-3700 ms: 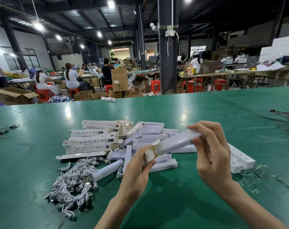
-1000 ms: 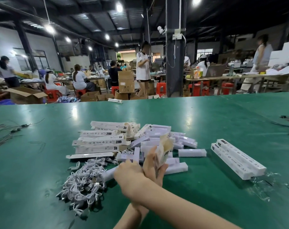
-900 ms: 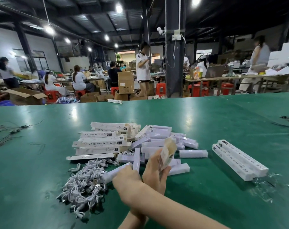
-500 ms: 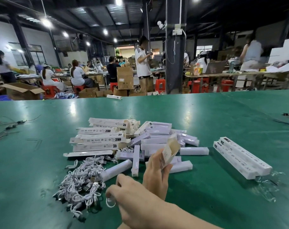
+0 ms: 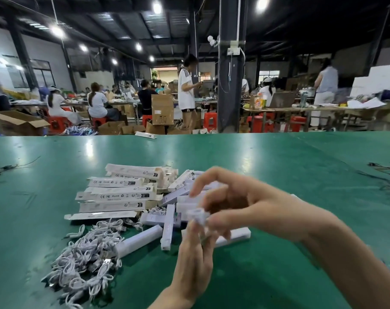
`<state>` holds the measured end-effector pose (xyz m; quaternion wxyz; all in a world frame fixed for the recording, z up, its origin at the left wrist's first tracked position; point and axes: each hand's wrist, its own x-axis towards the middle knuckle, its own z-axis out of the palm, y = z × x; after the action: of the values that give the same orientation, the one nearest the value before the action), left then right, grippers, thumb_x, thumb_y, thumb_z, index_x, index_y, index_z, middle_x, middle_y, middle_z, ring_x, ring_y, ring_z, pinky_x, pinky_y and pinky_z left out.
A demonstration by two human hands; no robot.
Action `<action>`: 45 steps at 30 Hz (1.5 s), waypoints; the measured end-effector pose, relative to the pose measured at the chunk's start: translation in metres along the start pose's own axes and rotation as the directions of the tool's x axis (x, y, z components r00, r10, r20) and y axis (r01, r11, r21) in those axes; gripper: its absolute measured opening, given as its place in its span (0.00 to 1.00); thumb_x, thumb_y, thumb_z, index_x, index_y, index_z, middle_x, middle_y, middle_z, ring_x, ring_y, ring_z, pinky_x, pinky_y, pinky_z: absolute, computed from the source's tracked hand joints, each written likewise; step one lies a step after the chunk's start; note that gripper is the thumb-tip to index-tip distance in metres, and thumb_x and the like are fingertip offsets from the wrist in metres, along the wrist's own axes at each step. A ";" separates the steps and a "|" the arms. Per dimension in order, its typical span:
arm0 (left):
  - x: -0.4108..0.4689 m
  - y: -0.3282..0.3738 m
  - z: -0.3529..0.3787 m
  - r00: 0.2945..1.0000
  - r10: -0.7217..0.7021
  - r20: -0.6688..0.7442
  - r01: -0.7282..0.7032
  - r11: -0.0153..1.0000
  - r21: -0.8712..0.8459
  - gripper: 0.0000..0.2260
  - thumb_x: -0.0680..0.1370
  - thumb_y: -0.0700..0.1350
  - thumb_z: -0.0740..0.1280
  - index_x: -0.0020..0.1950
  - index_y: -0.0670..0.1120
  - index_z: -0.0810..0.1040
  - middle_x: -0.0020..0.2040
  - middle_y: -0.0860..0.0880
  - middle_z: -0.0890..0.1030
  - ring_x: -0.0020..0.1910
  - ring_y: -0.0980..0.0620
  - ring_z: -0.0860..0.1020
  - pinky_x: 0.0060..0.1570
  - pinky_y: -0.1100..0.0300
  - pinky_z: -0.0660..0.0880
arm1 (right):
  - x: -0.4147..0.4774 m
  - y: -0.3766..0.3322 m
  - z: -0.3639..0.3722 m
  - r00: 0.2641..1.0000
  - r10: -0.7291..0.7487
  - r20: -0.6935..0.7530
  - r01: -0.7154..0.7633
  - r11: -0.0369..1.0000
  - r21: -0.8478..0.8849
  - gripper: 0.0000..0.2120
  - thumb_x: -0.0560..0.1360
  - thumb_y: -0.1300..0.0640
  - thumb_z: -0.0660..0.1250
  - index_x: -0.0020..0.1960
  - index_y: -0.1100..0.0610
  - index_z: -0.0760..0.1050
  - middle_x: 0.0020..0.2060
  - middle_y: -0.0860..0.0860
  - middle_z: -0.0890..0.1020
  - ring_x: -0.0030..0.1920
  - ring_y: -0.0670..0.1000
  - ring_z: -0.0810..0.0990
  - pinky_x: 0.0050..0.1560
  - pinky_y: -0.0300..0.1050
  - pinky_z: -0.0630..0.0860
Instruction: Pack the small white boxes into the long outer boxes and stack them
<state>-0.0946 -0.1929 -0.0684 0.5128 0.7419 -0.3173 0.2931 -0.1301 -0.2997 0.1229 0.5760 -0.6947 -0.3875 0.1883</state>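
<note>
My left hand (image 5: 194,264) rises from the bottom centre and grips a long outer box (image 5: 203,238) end-on, mostly hidden by its fingers. My right hand (image 5: 245,206) reaches across from the right and pinches a small white cable coil (image 5: 197,216), blurred, right above the left fingertips. Behind them, small white boxes (image 5: 167,226) lie scattered on the green table (image 5: 278,163). Long printed outer boxes (image 5: 118,192) lie piled to their left. My right forearm hides the table to the right.
A heap of white coiled cables (image 5: 85,259) lies at the near left. Loose dark wires lie at the table's right edge (image 5: 388,175) and left edge (image 5: 0,170). Past the far edge stand a pillar (image 5: 230,85), cartons and workers.
My right hand placed a long box on the right, reached across to the cable heap, took a coil and brought it up to the box in my left hand.
</note>
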 end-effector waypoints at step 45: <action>0.028 -0.030 -0.062 0.981 -0.107 -0.160 0.130 0.982 0.137 0.16 0.77 0.48 0.62 0.62 0.59 0.64 0.57 0.58 0.74 0.55 0.48 0.76 0.53 0.64 0.71 | 0.013 0.032 -0.007 0.856 -0.446 -0.260 0.081 0.614 -0.785 0.06 0.73 0.69 0.70 0.48 0.64 0.84 0.43 0.54 0.83 0.39 0.49 0.81 0.41 0.46 0.77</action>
<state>-0.0610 -0.1310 -0.0456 0.4960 0.7708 -0.2099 0.3404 -0.1067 -0.2955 0.0971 0.3291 -0.8254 -0.3928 -0.2369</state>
